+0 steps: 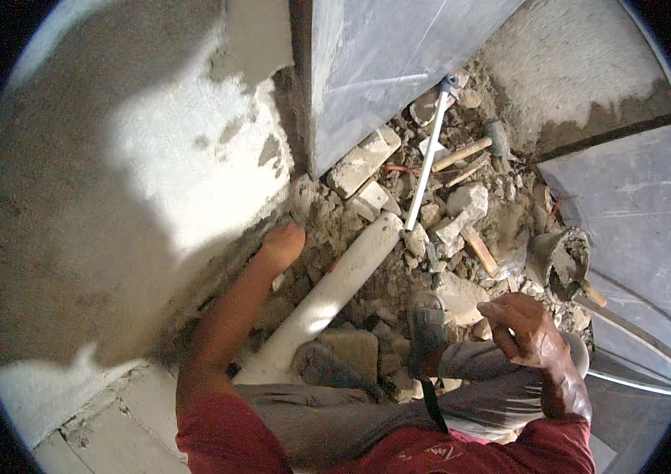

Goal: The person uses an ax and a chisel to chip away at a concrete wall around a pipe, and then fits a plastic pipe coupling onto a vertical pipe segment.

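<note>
Head view: thick pale pipe (326, 296) across a rubble bed (320, 213), one hand to each side

Writing: pale lettering on the front of the red shirt (422, 452), bent by the folds, low in view.

Pipe: round, off-white, dusty; sunlit patch partway along, small red mark at its left edge. Lies aslant, from the near left edge of the rubble bed to about its middle. Far end among stones, just beside the lower end of a thin white pipe (428, 162), which reaches toward the bed's far corner and carries a dark fitting (448, 84) at its tip.

Left hand (282, 243): clenched, at the bed's left edge, close by the rough plastered wall (146, 189). Fingers mostly hidden; cannot tell whether anything is in the grip. Thick pipe near, apart from it.

Right hand (529, 328): raised near the bent knee (579, 355), fingers loosely curled, gap between thumb and fingers; grip looks released. Near it, at the bed's right edge, a mortar-crusted bucket (541, 257).

Around: wooden-handled hammer (466, 152) toward the far right edge; shod foot (428, 325) right of the thick pipe, squarish block (355, 351) between the two
</note>
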A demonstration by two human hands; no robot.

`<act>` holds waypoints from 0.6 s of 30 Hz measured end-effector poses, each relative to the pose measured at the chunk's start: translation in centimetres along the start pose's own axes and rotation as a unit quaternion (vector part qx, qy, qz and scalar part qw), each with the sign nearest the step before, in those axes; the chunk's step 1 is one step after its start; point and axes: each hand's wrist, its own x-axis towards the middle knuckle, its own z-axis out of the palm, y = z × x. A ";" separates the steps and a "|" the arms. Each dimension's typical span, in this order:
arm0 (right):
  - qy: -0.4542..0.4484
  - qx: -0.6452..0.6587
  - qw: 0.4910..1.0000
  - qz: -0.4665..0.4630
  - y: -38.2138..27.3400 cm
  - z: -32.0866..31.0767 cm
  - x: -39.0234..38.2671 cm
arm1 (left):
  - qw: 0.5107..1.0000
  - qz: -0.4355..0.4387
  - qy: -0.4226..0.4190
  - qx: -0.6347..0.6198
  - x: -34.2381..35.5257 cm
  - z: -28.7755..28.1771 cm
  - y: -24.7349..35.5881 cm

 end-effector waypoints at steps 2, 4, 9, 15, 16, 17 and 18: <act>-0.021 0.009 1.000 0.018 0.2 -0.3 -0.4 | 0.995 0.045 0.082 0.036 -0.1 -3.1 1.5; -0.020 0.021 1.000 -0.001 -0.1 0.0 0.4 | 0.996 -0.068 0.023 0.046 2.2 -6.7 2.9; -0.033 0.016 0.999 -0.013 -0.7 0.4 0.5 | 0.998 -0.050 0.022 -0.028 2.6 -2.4 2.5; 0.030 -0.028 0.999 -0.003 -1.1 -0.1 0.3 | 0.996 -0.078 -0.017 -0.051 -0.5 -2.1 4.2; 0.007 -0.002 1.000 -0.008 -1.3 -0.4 0.3 | 0.996 -0.038 0.062 0.043 0.4 -0.6 2.2; -0.016 0.023 1.000 -0.012 -1.4 -0.6 0.4 | 0.981 0.004 0.140 0.135 1.8 0.1 0.8; -0.017 0.023 1.000 -0.012 -1.2 -0.3 0.5 | 0.993 -0.114 0.029 0.009 4.2 -0.7 0.6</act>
